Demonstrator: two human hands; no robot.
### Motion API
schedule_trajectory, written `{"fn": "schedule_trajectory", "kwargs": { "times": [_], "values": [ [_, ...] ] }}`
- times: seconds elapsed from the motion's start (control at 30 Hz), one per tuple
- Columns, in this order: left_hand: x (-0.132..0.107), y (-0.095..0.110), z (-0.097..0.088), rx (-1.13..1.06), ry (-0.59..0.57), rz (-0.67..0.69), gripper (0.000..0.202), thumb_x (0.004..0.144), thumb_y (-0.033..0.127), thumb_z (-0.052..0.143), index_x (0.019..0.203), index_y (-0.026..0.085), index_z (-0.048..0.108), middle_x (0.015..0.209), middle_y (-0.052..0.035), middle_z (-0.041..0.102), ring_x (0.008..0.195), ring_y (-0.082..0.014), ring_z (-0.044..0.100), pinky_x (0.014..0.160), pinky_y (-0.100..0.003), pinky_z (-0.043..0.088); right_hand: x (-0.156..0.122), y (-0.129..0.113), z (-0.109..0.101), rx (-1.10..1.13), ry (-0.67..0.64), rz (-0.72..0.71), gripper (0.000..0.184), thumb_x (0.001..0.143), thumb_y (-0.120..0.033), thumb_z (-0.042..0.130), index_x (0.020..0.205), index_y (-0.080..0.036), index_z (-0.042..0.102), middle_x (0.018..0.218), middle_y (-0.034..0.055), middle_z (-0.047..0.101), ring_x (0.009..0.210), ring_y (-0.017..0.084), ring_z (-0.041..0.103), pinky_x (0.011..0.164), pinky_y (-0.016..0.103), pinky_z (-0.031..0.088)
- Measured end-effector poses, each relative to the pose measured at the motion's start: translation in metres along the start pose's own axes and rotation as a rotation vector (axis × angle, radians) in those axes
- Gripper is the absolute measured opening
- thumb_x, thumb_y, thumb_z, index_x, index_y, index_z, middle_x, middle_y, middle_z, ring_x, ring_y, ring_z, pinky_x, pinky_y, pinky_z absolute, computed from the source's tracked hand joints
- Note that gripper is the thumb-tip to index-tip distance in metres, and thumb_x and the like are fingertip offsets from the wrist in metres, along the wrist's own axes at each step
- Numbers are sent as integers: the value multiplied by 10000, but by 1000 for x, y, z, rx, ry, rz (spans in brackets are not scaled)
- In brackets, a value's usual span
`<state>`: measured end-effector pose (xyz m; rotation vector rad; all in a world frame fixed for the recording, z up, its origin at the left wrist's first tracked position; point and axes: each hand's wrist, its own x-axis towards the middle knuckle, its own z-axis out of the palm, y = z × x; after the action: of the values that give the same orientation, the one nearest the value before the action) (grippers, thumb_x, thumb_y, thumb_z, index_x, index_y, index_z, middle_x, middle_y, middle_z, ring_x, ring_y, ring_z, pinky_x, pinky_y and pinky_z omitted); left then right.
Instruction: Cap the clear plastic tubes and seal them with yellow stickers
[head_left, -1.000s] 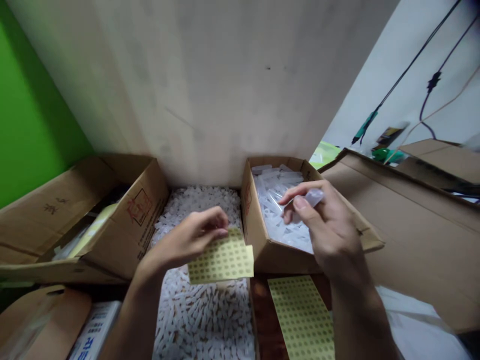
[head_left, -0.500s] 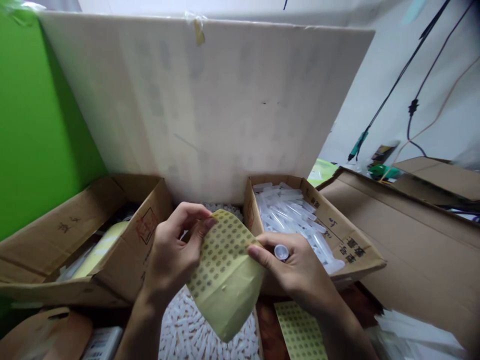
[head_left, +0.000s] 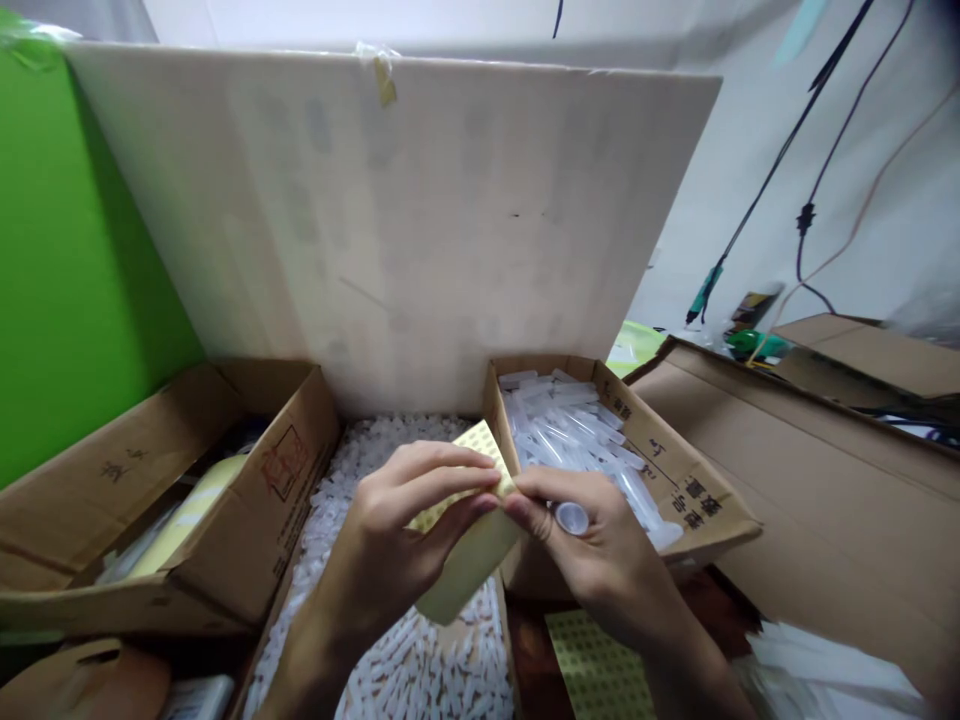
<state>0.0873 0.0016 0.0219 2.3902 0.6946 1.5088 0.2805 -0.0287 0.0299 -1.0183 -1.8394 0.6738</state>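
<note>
Between my hands is a yellow sticker sheet [head_left: 472,560] printed with rows of small dark round marks, bent over so part of its plain side shows. My left hand [head_left: 405,530] pinches it near the upper right edge. The fingertips of my right hand [head_left: 592,530] grip the same edge, close against the left thumb. A clear plastic tube [head_left: 571,518], its round end facing me, is also tucked in my right hand; the rest of it is hidden by the fingers. Beneath the sheet lie many small white plastic pieces [head_left: 427,660] in a shallow box.
At the right, a cardboard box [head_left: 705,500] holds many clear tubes [head_left: 562,420]. Another cardboard box [head_left: 247,530] with a yellow roll stands at the left. A second sticker sheet [head_left: 592,660] lies below my right forearm. A white panel [head_left: 420,220] rises behind.
My left hand has moved right along the sheet, up to my right fingertips. The sheet has folded over and shows less of its printed face. The view has shifted slightly.
</note>
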Motion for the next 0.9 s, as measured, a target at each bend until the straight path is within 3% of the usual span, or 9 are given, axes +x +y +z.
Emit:
{"fn": "schedule_trajectory", "kwargs": {
  "times": [0.23, 0.5, 0.63, 0.9],
  "values": [
    [-3, 3, 6, -102, 9, -31, 178, 896, 62, 692, 1016, 180, 749, 1015, -46, 784, 928, -140, 751, 844, -230, 618, -5, -2, -3, -90, -16, -94, 195, 996, -202, 570, 1027, -220, 762, 1003, 21, 776, 924, 146, 713, 862, 251, 508],
    [-1, 5, 4, -118, -3, -2, 179, 886, 47, 684, 1002, 173, 737, 1006, -50, 789, 917, -142, 758, 844, -220, 623, -7, 0, -1, -102, -27, -80, 231, 971, -127, 576, 1035, -224, 776, 976, 19, 788, 856, 142, 720, 776, 256, 509],
    [0, 6, 3, -150, -29, -53, 128, 888, 58, 680, 945, 167, 718, 952, -43, 773, 890, -137, 746, 828, -222, 616, -7, 3, 0, -110, -29, -130, 303, 887, -18, 552, 1007, -192, 770, 941, 32, 779, 839, 153, 708, 768, 273, 510],
    [-2, 3, 2, -119, -56, -63, 112, 899, 60, 652, 912, 168, 679, 948, -45, 749, 880, -129, 724, 812, -215, 593, -5, 7, 0, -140, -13, -171, 386, 759, 30, 476, 943, -185, 740, 884, 18, 759, 815, 163, 694, 745, 286, 517]
  ]
}}
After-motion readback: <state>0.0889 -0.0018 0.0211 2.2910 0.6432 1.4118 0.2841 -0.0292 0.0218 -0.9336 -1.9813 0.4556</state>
